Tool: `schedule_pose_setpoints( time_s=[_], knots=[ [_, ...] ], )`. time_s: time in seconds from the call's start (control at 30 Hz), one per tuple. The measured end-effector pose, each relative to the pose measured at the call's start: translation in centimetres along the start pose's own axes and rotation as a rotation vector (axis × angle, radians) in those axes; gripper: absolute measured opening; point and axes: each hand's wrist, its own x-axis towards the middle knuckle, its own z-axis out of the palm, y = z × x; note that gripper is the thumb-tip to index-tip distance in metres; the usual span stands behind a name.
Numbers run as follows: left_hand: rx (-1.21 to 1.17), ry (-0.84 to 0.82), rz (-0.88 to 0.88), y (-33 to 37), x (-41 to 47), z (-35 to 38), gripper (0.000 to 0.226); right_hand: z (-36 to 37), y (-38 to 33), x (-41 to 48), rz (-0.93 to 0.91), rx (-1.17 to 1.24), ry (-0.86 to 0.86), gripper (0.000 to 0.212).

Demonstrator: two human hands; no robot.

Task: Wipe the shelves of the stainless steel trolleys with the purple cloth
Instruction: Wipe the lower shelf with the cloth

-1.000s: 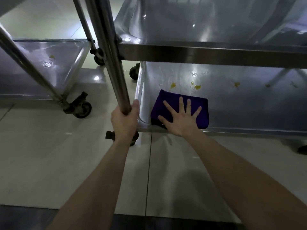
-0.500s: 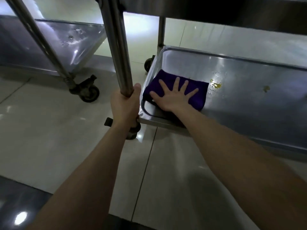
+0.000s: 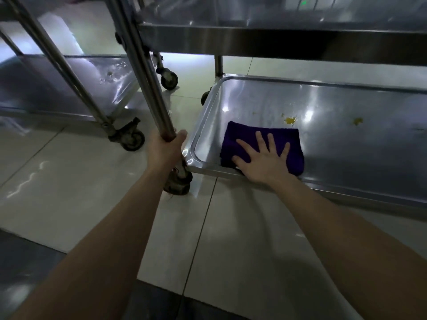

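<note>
On the bottom shelf (image 3: 346, 162) of the nearer trolley (image 3: 218, 65), the fingers (image 3: 260, 142) of the right hand (image 3: 265, 163) lay straight and spread apart, pressed flat on the purple cloth (image 3: 240, 139). Its thumb pointed left near the cloth's near edge, and the heel of the palm sat over the shelf's front rim. The cloth was folded into a thick rectangle and lay in the shelf's near left part, just inside the raised rim and a little way from the left corner. Beyond its far right corner, close but not touching, a yellow smear (image 3: 290, 120) marked the steel. A second yellow spot (image 3: 357, 121) lay farther right, well apart from the cloth.

The left hand (image 3: 165, 151) was wrapped round the lower end of the trolley's upright post (image 3: 147, 72), with the thumb raised along the post's right side. Its curled fingers were hidden behind the tube. Under that hand a caster (image 3: 179, 184) stood on the pale floor tiles (image 3: 69, 181). Above, the front edge of the upper shelf (image 3: 277, 41) crossed the view.

To the left stood a second trolley (image 3: 69, 72), its low shelf (image 3: 46, 88) dotted with droplets (image 3: 111, 75). Its front caster (image 3: 132, 139) was near the left hand.
</note>
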Motion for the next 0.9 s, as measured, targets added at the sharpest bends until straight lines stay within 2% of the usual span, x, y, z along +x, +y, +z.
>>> schedule_pose_setpoints(
  time_s=[0.07, 0.1, 0.13, 0.17, 0.23, 0.27, 0.33, 0.4, 0.47, 0.53, 0.63, 0.67, 0.77, 0.9],
  knots=[
    [0.216, 0.195, 0.051, -0.3, -2.5, -1.4, 0.056, 0.1, 0.9, -0.4, -0.016, -0.011, 0.004, 0.076],
    [0.329, 0.244, 0.185, -0.7, -4.4, -2.0, 0.055, 0.4, 1.0, -0.4, -0.025, -0.014, 0.021, 0.077],
    [0.433, 0.198, 0.366, -0.8, -6.5, -2.2, 0.05, 0.7, 0.8, -0.4, -0.033, -0.016, 0.047, 0.078],
    [0.532, 0.074, 0.536, -0.7, -8.1, -2.0, 0.046, 0.9, 0.7, -0.4, -0.04, -0.02, 0.073, 0.079],
    [0.762, -0.196, 0.706, 0.1, -9.0, -0.8, 0.051, 1.2, 0.5, -0.2, -0.052, -0.028, 0.108, 0.08],
    [0.867, -0.302, 0.677, 1.2, -8.4, 0.1, 0.072, 1.3, 0.5, -0.2, -0.056, -0.031, 0.117, 0.08],
    [1.05, -0.476, 0.501, 4.0, -6.1, 2.2, 0.12, 1.5, 0.5, -0.1, -0.053, -0.036, 0.125, 0.079],
    [1.2, -0.587, 0.334, 6.4, -3.4, 4.1, 0.146, 1.5, 0.4, 0.1, -0.049, -0.042, 0.119, 0.078],
    [1.262, -0.641, 0.149, 7.1, -1.3, 5.5, 0.161, 1.6, 0.1, 0.2, -0.05, -0.055, 0.119, 0.078],
    [1.306, -0.66, 0.082, 6.3, -0.6, 6.2, 0.151, 1.8, 0.0, 0.4, -0.052, -0.057, 0.125, 0.078],
    [1.409, -0.633, 0.253, 4.4, -0.1, 6.3, 0.114, 1.8, -0.6, 1.6, -0.057, -0.075, 0.139, 0.081],
    [1.389, -0.638, 0.272, 4.2, 0.2, 6.1, 0.109, 1.6, -1.1, 2.3, -0.057, -0.067, 0.132, 0.081],
    [1.264, -0.671, 0.213, 4.7, 1.5, 5.7, 0.128, 0.2, -3.9, 5.9, -0.075, -0.066, 0.085, 0.082],
    [1.192, -0.642, 0.225, 4.2, 1.3, 5.8, 0.143, -1.8, -7.7, 10.2, -0.085, -0.056, 0.012, 0.083]
  ],
)
